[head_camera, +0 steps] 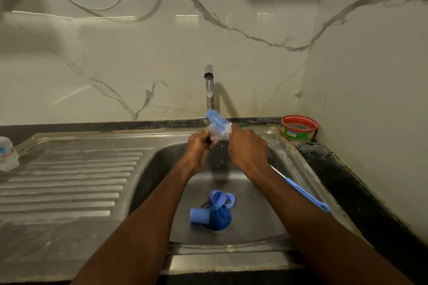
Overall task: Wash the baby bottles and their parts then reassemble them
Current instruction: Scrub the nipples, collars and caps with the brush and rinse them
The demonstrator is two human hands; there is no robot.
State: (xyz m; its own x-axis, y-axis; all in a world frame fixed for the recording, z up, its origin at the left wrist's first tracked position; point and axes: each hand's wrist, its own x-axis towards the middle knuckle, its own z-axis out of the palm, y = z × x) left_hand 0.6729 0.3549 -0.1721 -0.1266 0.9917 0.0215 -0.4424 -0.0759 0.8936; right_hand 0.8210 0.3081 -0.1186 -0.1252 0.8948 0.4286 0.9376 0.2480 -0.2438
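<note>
Over the sink basin (259, 194), my left hand (201, 146) grips a small clear bottle part (214, 133); what part it is I cannot tell. My right hand (249, 149) grips the blue bottle brush (217, 120), its bristle head poking up against that clear part and its long blue handle (305, 194) running back under my forearm. Water runs from the tap (209, 87) just behind the hands. Several blue bottle parts, caps and rings (214, 211), lie over the drain. A clear baby bottle (8, 154) lies on the far left of the drainboard.
The ribbed steel drainboard (69, 180) stretches to the left of the basin. A red-rimmed round tub (299, 127) sits in the back right corner on the dark counter (347, 180). Marble-patterned wall panels close in behind and on the right.
</note>
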